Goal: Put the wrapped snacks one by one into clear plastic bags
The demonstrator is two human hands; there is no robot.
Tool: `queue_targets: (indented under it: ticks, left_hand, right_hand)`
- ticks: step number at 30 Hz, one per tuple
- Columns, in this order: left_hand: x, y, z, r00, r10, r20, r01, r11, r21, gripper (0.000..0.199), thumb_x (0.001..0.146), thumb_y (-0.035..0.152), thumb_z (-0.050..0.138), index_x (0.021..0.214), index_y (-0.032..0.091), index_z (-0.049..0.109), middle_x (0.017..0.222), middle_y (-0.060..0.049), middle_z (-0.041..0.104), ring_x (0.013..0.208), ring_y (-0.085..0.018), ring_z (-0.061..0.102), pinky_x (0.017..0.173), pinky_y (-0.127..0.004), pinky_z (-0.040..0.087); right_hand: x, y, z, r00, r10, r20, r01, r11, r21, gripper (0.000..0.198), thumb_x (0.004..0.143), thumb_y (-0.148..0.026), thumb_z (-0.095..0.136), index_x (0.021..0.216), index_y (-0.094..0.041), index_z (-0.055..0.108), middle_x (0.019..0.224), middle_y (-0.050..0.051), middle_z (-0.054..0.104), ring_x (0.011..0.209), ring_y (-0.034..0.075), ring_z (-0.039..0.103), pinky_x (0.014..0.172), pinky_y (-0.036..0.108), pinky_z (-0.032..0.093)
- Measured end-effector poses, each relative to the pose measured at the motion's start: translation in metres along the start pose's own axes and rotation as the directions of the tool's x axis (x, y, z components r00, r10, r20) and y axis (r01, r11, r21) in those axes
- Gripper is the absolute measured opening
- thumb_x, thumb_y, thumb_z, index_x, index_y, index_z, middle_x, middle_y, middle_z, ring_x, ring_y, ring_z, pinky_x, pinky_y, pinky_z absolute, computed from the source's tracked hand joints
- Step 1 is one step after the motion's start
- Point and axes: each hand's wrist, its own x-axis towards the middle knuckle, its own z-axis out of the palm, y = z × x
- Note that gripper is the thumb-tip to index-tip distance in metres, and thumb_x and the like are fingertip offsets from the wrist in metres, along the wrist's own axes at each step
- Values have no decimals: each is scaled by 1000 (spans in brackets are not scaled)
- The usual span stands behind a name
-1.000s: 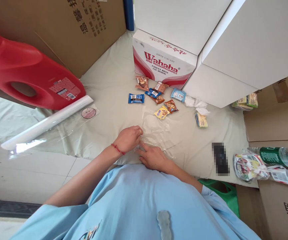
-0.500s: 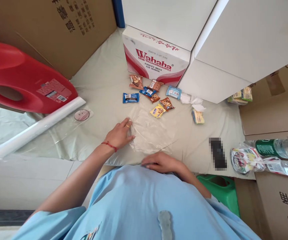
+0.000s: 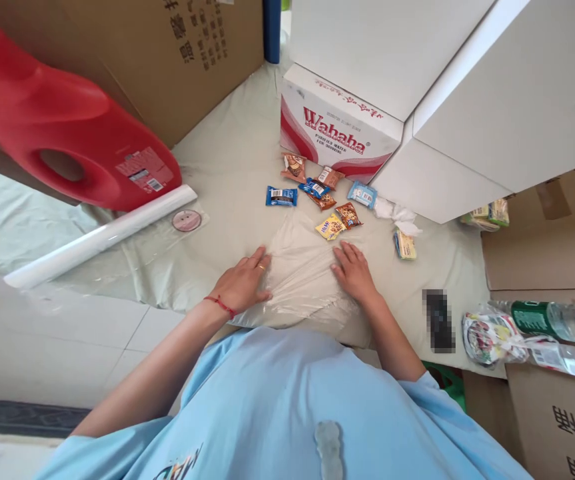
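Though wrinkly, plastic film [image 3: 301,270] flat, long axis unclear.

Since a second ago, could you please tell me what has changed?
The bare right hand moved forward and right, to the right side of the wrinkled clear plastic film; the bare left hand shifted left, to the film's left side. The colourful wrapped snacks stayed put.

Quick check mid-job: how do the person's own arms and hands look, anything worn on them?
Both hands are ungloved. The left hand wears a slim gold-coloured ring, with a thin red bracelet at the wrist. The right hand shows no jewellery. Light blue short sleeves leave both forearms bare.
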Motion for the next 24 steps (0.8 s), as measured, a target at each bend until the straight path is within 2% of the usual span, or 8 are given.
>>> queue_targets:
  ticks: [4, 7, 9, 11, 13, 17, 20, 24]
  left_hand:
    - [-13, -17, 10, 995, 54, -83, -60, 996, -72, 82, 79, 42, 74, 153, 20, 48, 173, -16, 30, 148, -36, 48, 123, -49, 39]
    - [-15, -25, 14, 988, 54, -142, -76, 984, -159, 76, 81, 40, 69, 151, 19, 49, 171, -16, 36, 154, -35, 41, 126, -51, 36]
    - [-15, -28, 14, 986, 29, -167, -69, 969, -238, 72, 80, 38, 67, 148, 18, 51, 169, -16, 38, 145, -34, 51, 121, -51, 43]
    - [-15, -28, 12, 981, -10, -192, -54, 944, -327, 66, 79, 34, 64, 142, 18, 55, 167, -17, 40, 121, -31, 67, 111, -50, 53]
    - [-16, -28, 11, 973, -55, -226, -47, 906, -421, 56, 79, 32, 62, 133, 17, 59, 163, -18, 44, 98, -24, 72, 98, -48, 60]
    - [-28, -19, 15, 917, -213, -337, 20, 868, -495, 30, 88, 39, 57, 108, 19, 64, 137, -15, 60, 85, -19, 68, 84, -40, 61]
    - [-40, -3, 24, 844, -336, -417, 149, 895, -420, 33, 93, 53, 57, 99, 20, 63, 112, -10, 65, 83, -21, 66, 82, -38, 59]
    - [-43, 18, 33, 826, -348, -443, 243, 930, -278, 37, 93, 56, 59, 103, 21, 66, 114, -13, 66, 103, -28, 67, 84, -38, 56]
  right_hand:
    - [3, 13, -11, 990, -13, -140, 14, 1000, 10, 41, 101, -29, 53, 136, -14, 67, 160, 22, 47, 149, 35, 39, 121, 62, 37]
    - [6, -19, -15, 970, -85, -226, 97, 994, 43, 34, 101, -23, 51, 127, -18, 72, 146, 20, 59, 135, 32, 49, 115, 57, 44]
    - [8, -53, -8, 961, -254, -111, 264, 960, 95, 32, 100, -18, 51, 123, -22, 74, 131, 14, 69, 122, 27, 56, 110, 50, 49]
    - [9, -87, 5, 881, -464, 93, 445, 879, 170, 30, 99, -15, 55, 118, -24, 76, 122, 10, 74, 118, 25, 58, 107, 45, 51]
    - [9, -113, 19, 795, -569, 211, 534, 821, 203, 28, 99, -16, 59, 119, -23, 77, 125, 8, 75, 124, 26, 56, 108, 43, 49]
    - [2, -132, 35, 787, -565, 248, 544, 825, 154, 35, 101, -20, 60, 135, -24, 71, 149, 8, 63, 136, 27, 51, 116, 47, 44]
    - [-4, -131, 40, 800, -541, 258, 524, 840, 138, 42, 100, -19, 62, 140, -26, 68, 159, 10, 53, 144, 28, 47, 121, 49, 39]
    - [-11, -127, 47, 771, -594, 228, 568, 804, 176, 37, 101, -20, 60, 134, -30, 73, 162, 10, 50, 150, 28, 41, 127, 53, 31]
